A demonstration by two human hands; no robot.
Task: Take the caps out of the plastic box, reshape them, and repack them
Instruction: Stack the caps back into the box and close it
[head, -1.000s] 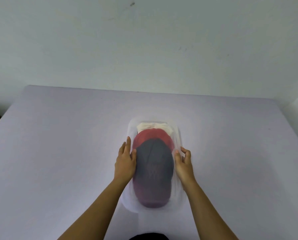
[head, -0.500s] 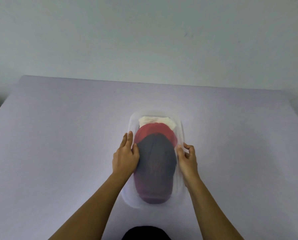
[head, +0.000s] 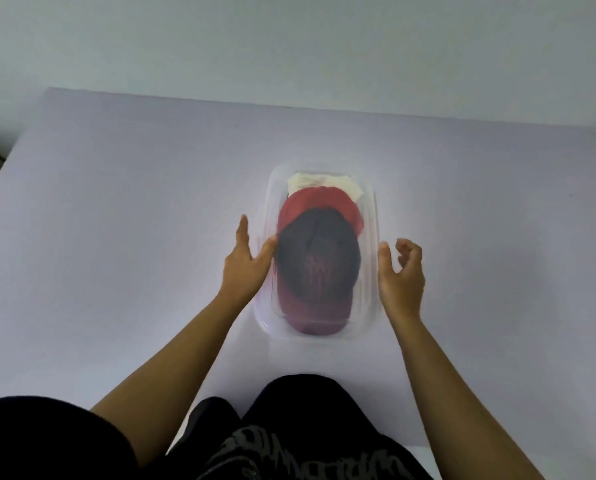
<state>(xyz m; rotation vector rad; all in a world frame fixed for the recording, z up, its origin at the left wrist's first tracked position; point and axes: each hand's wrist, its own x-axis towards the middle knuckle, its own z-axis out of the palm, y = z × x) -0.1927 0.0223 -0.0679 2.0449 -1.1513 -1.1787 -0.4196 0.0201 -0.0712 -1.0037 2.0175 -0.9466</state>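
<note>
Clear plastic box [head: 368, 216] sits at centre of the pale lilac table [head: 116, 220], long axis running away from the person. Box holds three caps, overlapped front to back:

1. Dark grey cap [head: 319, 258] w/ a maroon brim and red stitched logo on the front panel. Nearest the person, on top of the stack, brim pointing toward the person.
2. Red cap [head: 319, 204], partly under the grey one, approx. mid-box.
3. Cream cap [head: 324, 181], at the far end, mostly covered by the red one.

Caps appear hazy, as if seen through clear plastic; cannot tell whether a lid is on.

Left hand [head: 242, 268]: open, fingers extended and spread, palm facing the box. Thumb tip touches or nearly touches the left wall near the grey cap; contact not certain. Holds nothing.

Right hand [head: 402, 275]: open, fingers loosely curled, thumb up. Positioned just beside the right wall, apart from it. Holds nothing.

Both forearms bare, reaching in from the near edge, one on each side of the box. Black clothing w/ a grey print [head: 289, 452] fills the bottom of the view.
</note>
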